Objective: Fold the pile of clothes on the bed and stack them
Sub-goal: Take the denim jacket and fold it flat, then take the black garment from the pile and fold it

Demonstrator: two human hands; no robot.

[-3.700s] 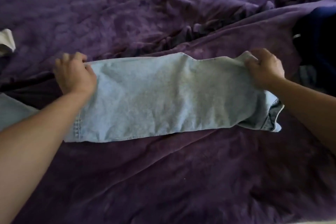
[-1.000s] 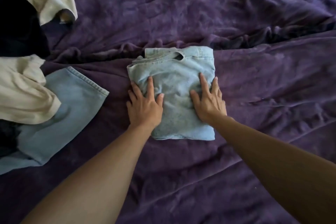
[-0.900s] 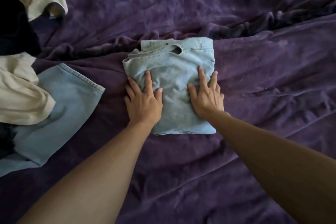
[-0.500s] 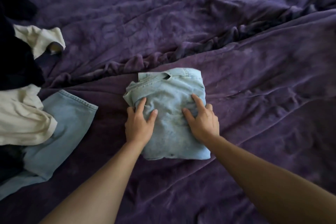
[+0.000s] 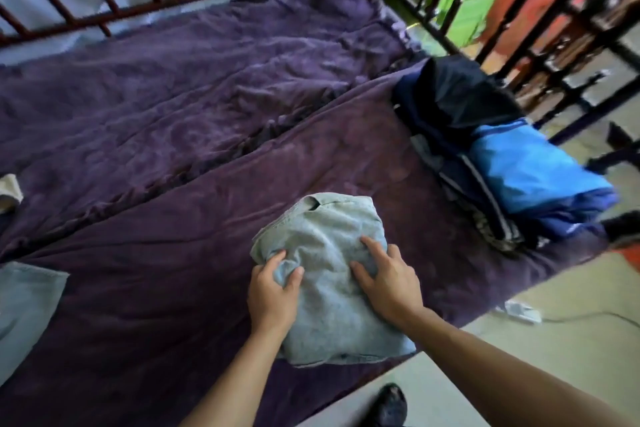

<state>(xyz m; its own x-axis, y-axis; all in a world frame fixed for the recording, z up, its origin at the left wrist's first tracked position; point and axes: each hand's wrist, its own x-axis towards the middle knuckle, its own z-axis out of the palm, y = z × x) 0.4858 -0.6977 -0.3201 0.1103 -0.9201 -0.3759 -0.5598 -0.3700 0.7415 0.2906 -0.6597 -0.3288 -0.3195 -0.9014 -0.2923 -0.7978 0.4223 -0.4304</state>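
Folded jeans point(image 5: 329, 239) in L grip point(image 5: 272, 295) & R grip point(image 5: 389, 284), one per side

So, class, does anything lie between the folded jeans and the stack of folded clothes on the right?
Nothing visible does. The left hand and right hand grip the jeans; only purple blanket lies between them and the stack.

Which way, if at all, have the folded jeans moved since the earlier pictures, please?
Yes: the folded jeans have shifted right, away from the blanket ridge, toward the folded stack.
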